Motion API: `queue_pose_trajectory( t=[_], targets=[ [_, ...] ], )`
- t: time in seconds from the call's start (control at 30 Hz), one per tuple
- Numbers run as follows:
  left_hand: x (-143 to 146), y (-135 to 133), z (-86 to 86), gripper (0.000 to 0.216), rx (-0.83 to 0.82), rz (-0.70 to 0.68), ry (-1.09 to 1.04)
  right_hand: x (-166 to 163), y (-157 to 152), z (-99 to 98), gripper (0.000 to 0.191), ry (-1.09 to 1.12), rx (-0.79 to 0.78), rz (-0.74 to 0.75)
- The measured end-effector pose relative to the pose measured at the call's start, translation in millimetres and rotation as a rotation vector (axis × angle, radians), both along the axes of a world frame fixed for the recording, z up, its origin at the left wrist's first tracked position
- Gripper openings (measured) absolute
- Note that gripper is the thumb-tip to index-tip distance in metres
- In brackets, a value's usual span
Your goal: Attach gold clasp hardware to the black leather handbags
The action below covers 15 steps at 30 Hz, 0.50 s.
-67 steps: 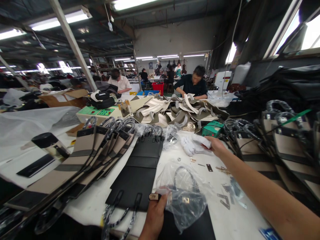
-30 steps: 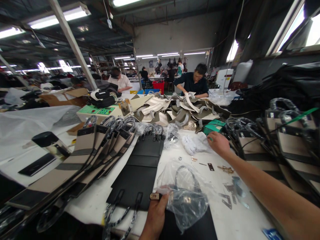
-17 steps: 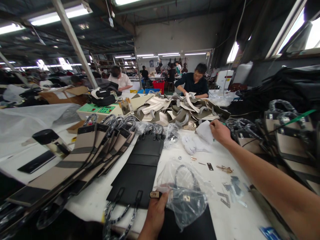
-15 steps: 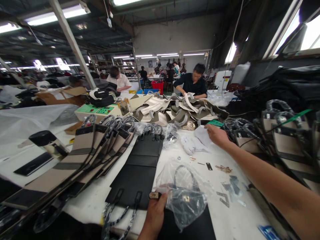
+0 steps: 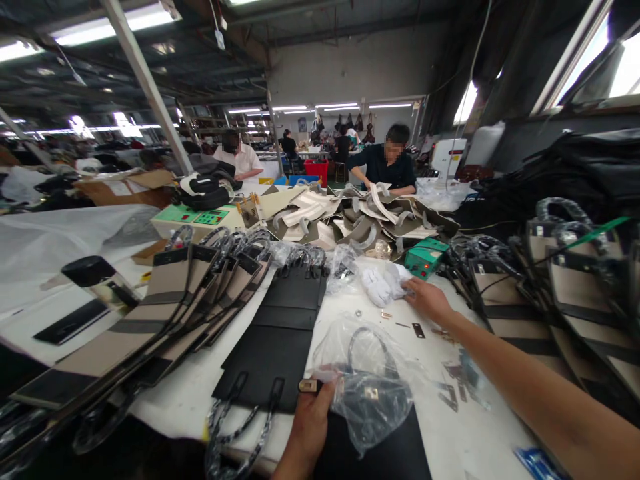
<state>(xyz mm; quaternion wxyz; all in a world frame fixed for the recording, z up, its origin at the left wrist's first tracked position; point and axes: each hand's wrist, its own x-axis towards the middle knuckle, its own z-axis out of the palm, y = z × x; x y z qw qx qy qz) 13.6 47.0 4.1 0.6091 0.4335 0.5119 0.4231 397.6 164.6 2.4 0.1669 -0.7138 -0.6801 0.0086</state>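
Note:
My left hand (image 5: 311, 423) grips a short black strap with a gold metal plate (image 5: 309, 386) on its end. Beside those fingers, clear plastic wraps a black handbag panel (image 5: 367, 397) with a looped handle and a gold fitting; it lies on a larger black panel. Farther off, my right hand (image 5: 427, 300) pinches the edge of a thin white bag (image 5: 399, 277), next to a crumpled white bundle (image 5: 376, 287). Small metal parts (image 5: 418, 331) lie on the white table near that hand. To the left is a long black bag panel (image 5: 277, 333) with plastic-wrapped handles.
Beige and black bag panels (image 5: 165, 293) are stacked at left, with more panels (image 5: 505, 293) at right. A green box (image 5: 425, 258) with a red light stands behind my right hand. A heap of grey-white pieces (image 5: 350, 220) lies across the back, where a co-worker (image 5: 385, 163) sits.
My right hand has come down and slightly left with the white bag's edge, uncovering more of the green box. My left hand stays in place on the strap.

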Motion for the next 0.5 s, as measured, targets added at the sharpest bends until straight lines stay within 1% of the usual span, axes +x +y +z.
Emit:
queue_pose_trajectory(
  t=[0.07, 0.17, 0.3, 0.37, 0.43, 0.5],
  targets=[
    [-0.7, 0.3, 0.6, 0.048, 0.007, 0.0, 0.007, 2.6, 10.2, 3.6, 0.025, 0.066, 0.021, -0.017],
    [0.2, -0.1, 3.4, 0.047, 0.013, -0.004, 0.012, 10.5, 29.8, 20.9, 0.023, 0.182, 0.064, -0.055],
    [4.0, -2.7, 9.9, 0.045, 0.007, 0.086, 0.009, 22.8, 53.4, 53.4, 0.029, 0.304, 0.13, -0.151],
    [5.1, -3.8, 12.6, 0.044, -0.003, 0.097, 0.011, 26.1, 61.1, 65.8, 0.032, 0.347, 0.169, -0.199],
    [5.2, -4.1, 13.9, 0.043, 0.002, 0.09, 0.013, 26.4, 66.0, 73.0, 0.038, 0.387, 0.207, -0.239],
    [4.7, -3.9, 13.8, 0.042, 0.014, 0.081, 0.008, 24.5, 68.9, 75.3, 0.045, 0.421, 0.237, -0.274]
  ],
)
